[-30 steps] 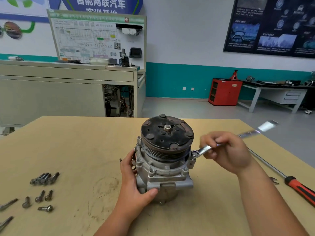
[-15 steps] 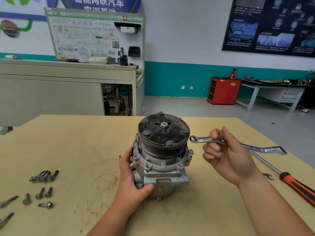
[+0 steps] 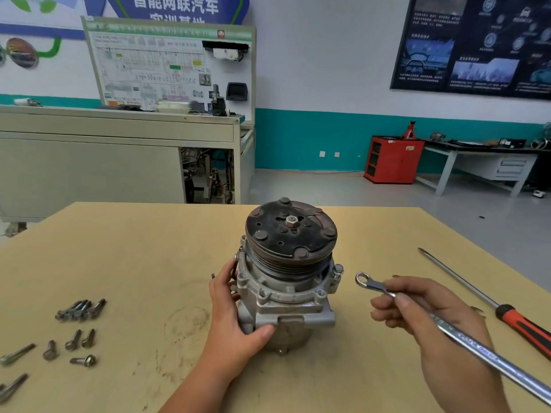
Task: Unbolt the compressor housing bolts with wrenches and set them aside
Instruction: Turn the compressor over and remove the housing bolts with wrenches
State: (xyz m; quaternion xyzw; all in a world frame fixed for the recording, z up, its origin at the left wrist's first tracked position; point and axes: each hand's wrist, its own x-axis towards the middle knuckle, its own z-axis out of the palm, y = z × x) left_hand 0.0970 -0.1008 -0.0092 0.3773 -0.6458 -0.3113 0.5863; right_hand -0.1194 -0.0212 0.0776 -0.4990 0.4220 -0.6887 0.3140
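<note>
The grey compressor [image 3: 286,296] stands upright mid-table with its dark pulley plate [image 3: 290,229] on top. My left hand [image 3: 235,317] grips the housing's left side, thumb across the front. A bolt [image 3: 337,270] sticks up from the flange on the right. My right hand [image 3: 423,314] holds a silver wrench [image 3: 465,338]; its ring end [image 3: 362,278] hangs just right of that bolt, not touching it. Several removed bolts [image 3: 79,310] lie on the table at the left.
A long screwdriver with a red and black handle [image 3: 524,324] lies on the wooden table [image 3: 134,263] at the right, beside my right hand. More loose bolts [image 3: 77,344] and fasteners [image 3: 15,356] sit near the left edge. Workshop benches stand behind.
The wrench came off the right flange bolt and swung down and round, so its handle points toward me. My left hand kept its grip on the housing.
</note>
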